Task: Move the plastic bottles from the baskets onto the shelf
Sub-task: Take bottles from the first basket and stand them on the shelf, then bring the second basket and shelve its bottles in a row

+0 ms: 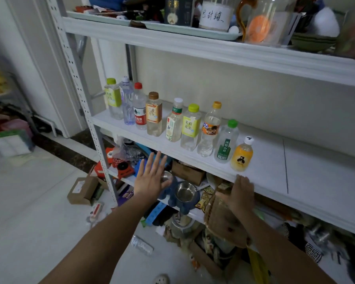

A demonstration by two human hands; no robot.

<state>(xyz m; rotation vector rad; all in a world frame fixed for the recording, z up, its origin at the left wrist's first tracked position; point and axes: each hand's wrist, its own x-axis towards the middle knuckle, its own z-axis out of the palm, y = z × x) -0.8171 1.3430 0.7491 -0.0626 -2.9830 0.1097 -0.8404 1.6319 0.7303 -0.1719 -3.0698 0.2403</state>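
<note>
Left hand (152,177) splayed, empty; right hand (239,193) rests flat-fingered on shelf (316,181) edge near bottles (241,155).

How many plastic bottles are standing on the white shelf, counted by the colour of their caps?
Lime-green-capped plastic bottles: 2
White or pale-capped plastic bottles: 3
Red-capped plastic bottle: 1
Brown-capped plastic bottle: 1
Orange-yellow-capped plastic bottle: 1
Bright-green-capped plastic bottle: 1
Total on the white shelf: 9
</note>
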